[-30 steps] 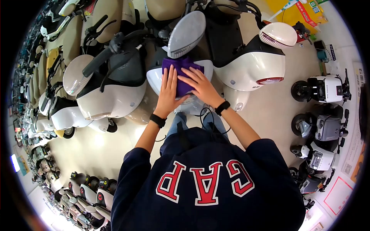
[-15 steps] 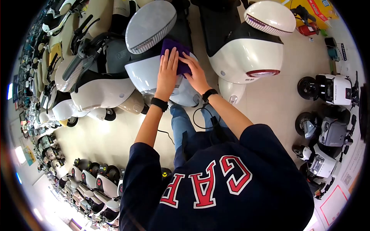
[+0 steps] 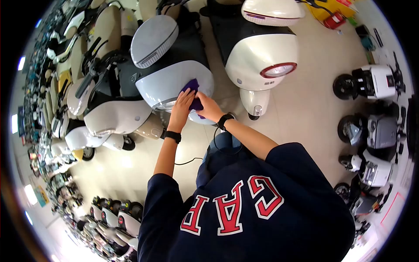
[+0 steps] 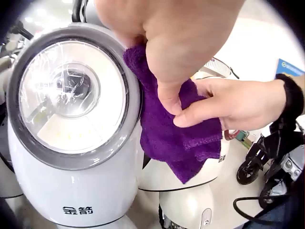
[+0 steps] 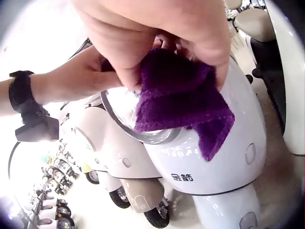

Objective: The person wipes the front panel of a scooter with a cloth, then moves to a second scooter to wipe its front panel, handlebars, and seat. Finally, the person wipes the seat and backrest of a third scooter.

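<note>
A purple cloth [image 3: 190,85] hangs in folds at the front of a pale grey-white scooter [image 3: 168,81], beside its round headlight [image 4: 71,95]. My left hand [image 3: 181,109] grips the cloth's upper part, fingers bent over it, in the left wrist view. From the other side my right hand [image 3: 207,107] pinches the same cloth, its thumb lying on the fabric close to my left thumb. In the right wrist view the cloth [image 5: 186,100] bunches under the right hand, and a loose corner droops over the scooter's front panel. Each wrist wears a black band.
A cream scooter [image 3: 262,59] with a red-rimmed lamp stands close on the right. Another white scooter [image 3: 120,118] is parked tight on the left. More scooters [image 3: 377,129] line the right wall. A thin black cable [image 3: 187,162] hangs near my legs.
Both hands have drawn the cloth down from the top of the scooter's front to beside its headlight. The flat, spread fingers have curled, and the cloth is now bunched between them.
</note>
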`<control>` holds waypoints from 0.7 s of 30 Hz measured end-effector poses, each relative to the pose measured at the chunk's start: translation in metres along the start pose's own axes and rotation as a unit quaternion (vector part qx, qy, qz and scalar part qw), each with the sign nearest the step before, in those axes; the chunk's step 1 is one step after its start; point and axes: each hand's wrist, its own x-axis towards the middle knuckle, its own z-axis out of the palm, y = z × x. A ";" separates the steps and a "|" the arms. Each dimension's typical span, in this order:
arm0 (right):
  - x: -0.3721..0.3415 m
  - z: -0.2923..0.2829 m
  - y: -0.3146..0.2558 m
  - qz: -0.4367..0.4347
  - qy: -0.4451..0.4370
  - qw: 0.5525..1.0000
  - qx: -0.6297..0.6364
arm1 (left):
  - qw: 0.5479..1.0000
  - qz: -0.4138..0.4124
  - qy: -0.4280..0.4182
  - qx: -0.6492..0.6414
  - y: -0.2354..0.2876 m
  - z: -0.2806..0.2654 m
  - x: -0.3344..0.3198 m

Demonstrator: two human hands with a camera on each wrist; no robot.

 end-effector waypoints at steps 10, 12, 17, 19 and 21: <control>-0.065 -0.067 0.010 0.055 -0.239 0.956 -0.163 | 0.948 -0.040 -0.211 -0.236 0.031 0.057 -0.025; -0.072 -0.099 0.001 0.067 -0.200 0.963 -0.166 | 0.958 -0.006 -0.208 -0.200 0.052 0.048 -0.003; -0.040 -0.211 -0.071 0.009 -0.059 0.977 -0.204 | 0.982 0.066 -0.024 -0.178 0.100 -0.005 0.092; -0.022 -0.250 -0.075 -0.065 0.032 0.968 -0.241 | 0.979 0.116 0.092 -0.139 0.121 -0.026 0.133; -0.005 -0.287 -0.082 -0.162 0.120 0.933 -0.297 | 0.968 0.135 0.165 -0.135 0.149 -0.037 0.172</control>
